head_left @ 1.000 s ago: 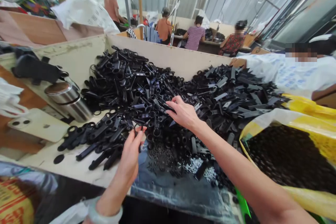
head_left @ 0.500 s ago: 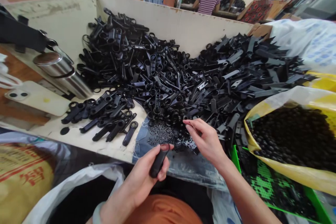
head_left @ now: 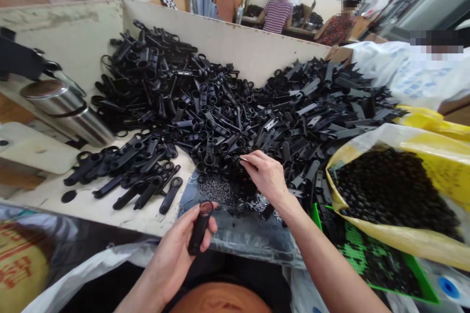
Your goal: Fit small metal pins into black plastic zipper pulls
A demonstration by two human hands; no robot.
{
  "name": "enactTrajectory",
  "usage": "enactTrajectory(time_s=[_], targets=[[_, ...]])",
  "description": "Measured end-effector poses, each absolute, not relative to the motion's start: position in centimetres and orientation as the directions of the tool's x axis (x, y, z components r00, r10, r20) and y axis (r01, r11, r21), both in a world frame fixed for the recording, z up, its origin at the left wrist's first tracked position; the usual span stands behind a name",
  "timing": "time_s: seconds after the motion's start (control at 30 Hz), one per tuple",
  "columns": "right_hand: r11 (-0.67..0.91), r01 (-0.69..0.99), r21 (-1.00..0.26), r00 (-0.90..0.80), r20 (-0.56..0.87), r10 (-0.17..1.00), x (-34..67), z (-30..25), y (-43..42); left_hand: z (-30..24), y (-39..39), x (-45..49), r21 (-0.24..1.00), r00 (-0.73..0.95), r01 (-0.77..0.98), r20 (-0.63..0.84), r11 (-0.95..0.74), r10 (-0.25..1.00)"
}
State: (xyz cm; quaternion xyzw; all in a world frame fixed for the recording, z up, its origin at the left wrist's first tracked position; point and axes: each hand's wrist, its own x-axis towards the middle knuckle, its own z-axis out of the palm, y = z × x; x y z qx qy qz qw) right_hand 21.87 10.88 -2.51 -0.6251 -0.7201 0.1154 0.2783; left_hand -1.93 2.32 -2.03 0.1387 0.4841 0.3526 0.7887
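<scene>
A big heap of black plastic handle parts (head_left: 220, 107) covers the boarded table (head_left: 91, 200). My left hand (head_left: 179, 249) is closed round one black handle part (head_left: 200, 227), held upright near the table's front edge, ring end up. My right hand (head_left: 266, 176) reaches into the front of the heap, fingers pinched on something small I cannot make out, above a patch of small dark screws (head_left: 220, 190) lying on a plastic sheet.
A row of sorted black parts (head_left: 125, 176) lies left of my hands. A steel flask (head_left: 69, 112) and a white phone (head_left: 33, 149) sit at the left. A yellow bag of small black pieces (head_left: 392, 190) stands right, over a green crate (head_left: 367, 254). Other people work behind.
My left hand with the handle part has shifted slightly left and down. My right hand has moved up and left, from near the screws into the edge of the heap.
</scene>
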Motion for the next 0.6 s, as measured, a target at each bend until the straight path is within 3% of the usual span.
enactTrajectory(time_s=[0.2, 0.33, 0.6], targets=[[0.109, 0.679, -0.726, 0.1, 0.239, 0.966, 22.2, -3.0, 5.6, -2.1, 1.7, -0.8, 0.615, 0.331, -0.343, -0.628, 0.71, 0.704], [0.114, 0.641, -0.759, 0.135, 0.257, 0.957, 21.3, -3.5, 3.2, -2.6, 1.4, 0.3, 0.633, 0.33, -0.322, -0.622, 0.704, 0.71], [0.258, 0.43, -0.866, -0.078, 0.249, 0.965, 19.7, -2.9, -0.6, -2.5, 0.0, 1.2, 0.712, 0.361, -0.212, -0.579, 0.669, 0.731]])
